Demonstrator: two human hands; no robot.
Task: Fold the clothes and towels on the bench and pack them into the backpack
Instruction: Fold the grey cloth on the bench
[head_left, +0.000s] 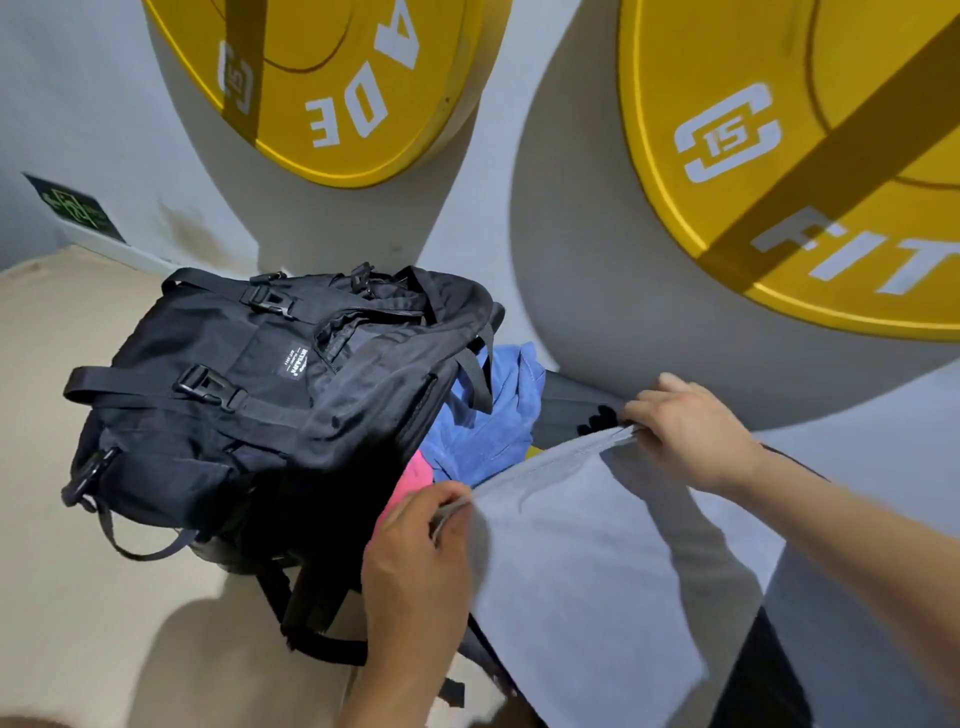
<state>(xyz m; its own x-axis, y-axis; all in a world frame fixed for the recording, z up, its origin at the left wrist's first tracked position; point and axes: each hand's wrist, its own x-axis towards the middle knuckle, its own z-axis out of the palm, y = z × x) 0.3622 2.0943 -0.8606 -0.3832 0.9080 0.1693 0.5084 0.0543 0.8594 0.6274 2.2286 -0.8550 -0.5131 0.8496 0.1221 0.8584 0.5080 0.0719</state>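
1. Left hand (415, 561) and right hand (691, 436) each pinch a top corner of the grey towel (597, 545) in their fingers.
2. Towel hangs just right of the backpack (270, 395).
3. Blue cloth (488, 415) lies beside the backpack.

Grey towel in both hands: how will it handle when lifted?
Likely floppy: the grey towel hangs limp below the edge pinched by the left hand and right hand. Probably light, since fingertip pinches carry it. It should drape, not slide.

Head-worn view, downward, close.
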